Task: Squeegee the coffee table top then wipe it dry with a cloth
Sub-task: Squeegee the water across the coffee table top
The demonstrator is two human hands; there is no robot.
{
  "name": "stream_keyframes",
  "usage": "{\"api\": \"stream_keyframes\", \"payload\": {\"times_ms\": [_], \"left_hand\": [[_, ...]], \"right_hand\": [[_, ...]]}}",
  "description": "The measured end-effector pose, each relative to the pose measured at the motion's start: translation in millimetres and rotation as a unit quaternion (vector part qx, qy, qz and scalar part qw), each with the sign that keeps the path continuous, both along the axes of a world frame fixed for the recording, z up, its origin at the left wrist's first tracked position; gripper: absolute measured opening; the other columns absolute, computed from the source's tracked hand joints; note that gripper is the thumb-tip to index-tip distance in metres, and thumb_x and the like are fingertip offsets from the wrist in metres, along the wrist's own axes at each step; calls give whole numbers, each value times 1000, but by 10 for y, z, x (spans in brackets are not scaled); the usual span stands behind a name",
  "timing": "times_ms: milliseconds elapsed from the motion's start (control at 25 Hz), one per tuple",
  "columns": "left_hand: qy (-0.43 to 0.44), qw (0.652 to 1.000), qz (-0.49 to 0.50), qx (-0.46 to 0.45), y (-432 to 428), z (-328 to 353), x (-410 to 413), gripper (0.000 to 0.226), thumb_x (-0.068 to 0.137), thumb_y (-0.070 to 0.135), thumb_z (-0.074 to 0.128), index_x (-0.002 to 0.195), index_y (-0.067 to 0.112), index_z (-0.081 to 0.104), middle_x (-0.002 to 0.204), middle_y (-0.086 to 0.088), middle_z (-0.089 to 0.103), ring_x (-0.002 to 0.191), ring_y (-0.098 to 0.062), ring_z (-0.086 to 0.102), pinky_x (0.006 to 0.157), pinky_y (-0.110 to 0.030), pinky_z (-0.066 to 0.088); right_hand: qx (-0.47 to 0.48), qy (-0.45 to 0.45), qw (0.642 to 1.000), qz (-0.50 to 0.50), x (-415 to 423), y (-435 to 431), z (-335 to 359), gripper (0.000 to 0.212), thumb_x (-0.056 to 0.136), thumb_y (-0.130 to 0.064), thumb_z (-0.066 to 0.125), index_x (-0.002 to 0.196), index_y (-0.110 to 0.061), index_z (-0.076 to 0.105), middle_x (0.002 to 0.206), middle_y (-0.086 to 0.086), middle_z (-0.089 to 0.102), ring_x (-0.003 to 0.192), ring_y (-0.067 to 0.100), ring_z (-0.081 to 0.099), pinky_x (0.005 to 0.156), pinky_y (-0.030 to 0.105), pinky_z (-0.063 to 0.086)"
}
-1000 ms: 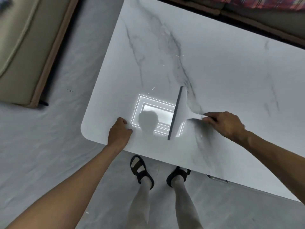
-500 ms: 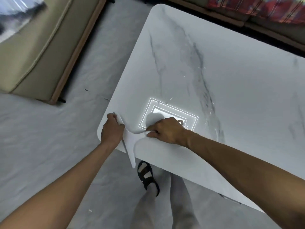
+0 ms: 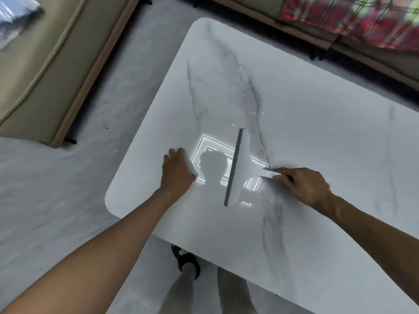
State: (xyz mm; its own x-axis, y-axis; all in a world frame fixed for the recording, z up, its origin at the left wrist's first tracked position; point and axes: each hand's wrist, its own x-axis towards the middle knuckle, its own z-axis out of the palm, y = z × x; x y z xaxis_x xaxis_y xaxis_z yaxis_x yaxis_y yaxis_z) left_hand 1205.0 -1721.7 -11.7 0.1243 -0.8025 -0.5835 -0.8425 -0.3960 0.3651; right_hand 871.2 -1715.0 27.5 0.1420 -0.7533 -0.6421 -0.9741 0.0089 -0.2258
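A white marble-look coffee table top (image 3: 294, 98) fills the view, with sofas beyond its left and far edges. The right hand (image 3: 303, 185) is closed on the handle of a white squeegee (image 3: 238, 168), blade down near the table's left end; the left hand (image 3: 178, 172) rests flat, holding nothing. An uneven tilt could leave streaks, and no cloth shows.
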Motion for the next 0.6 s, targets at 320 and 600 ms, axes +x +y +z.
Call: {"api": "stream_keyframes", "payload": {"times_ms": [320, 600], "left_hand": [[-87, 989, -34, 115, -480, -238, -579, 98, 89, 38, 58, 151, 5, -10, 155, -35, -3, 140, -59, 3, 117, -54, 15], [-61, 985, -25, 160, -591, -296, -501, 93, 91, 43, 49, 150, 4, -11, 154, -36, -4, 139, -60, 0, 116, -52, 13]], "right_hand": [[-82, 38, 991, -95, -802, -161, 322, 38, 96, -58, 34, 117, -42, 61, 96, -1, 74, 92, 29, 67, 73, 33, 48], [-142, -136, 967, -160, 645, -2011, -248, 45, 101, -34, 32, 145, -29, 38, 131, 8, 62, 117, 38, 54, 99, 41, 40]]}}
